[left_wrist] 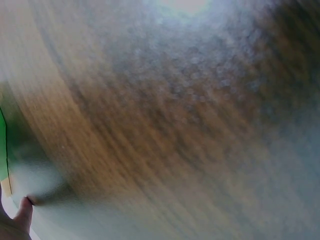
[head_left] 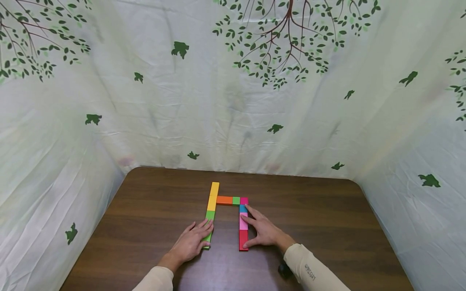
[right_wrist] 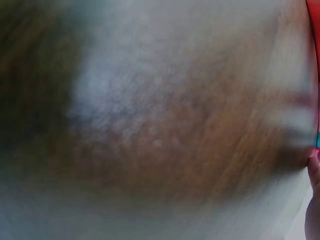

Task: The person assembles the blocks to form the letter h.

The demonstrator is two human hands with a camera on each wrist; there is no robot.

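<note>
Colored blocks lie on the table in an H-like shape. Its left column has yellow blocks (head_left: 212, 203) above green blocks (head_left: 210, 215). An orange block (head_left: 224, 200) and a small green block (head_left: 236, 201) bridge to the right column: magenta (head_left: 244, 200), blue (head_left: 243, 208), pink (head_left: 244, 221) and red (head_left: 243, 240) blocks. My left hand (head_left: 189, 243) rests its fingers on the lower green blocks, partly hiding them. Along the right column's outer side, my right hand (head_left: 267, 230) touches the blocks with spread fingers. Each wrist view shows just a digit and a block edge.
The brown wooden table (head_left: 309, 206) has rounded far corners. A white curtain (head_left: 233, 121) with leaf and branch prints surrounds its back and sides. Something small and black (head_left: 285, 270) shows beside the right sleeve.
</note>
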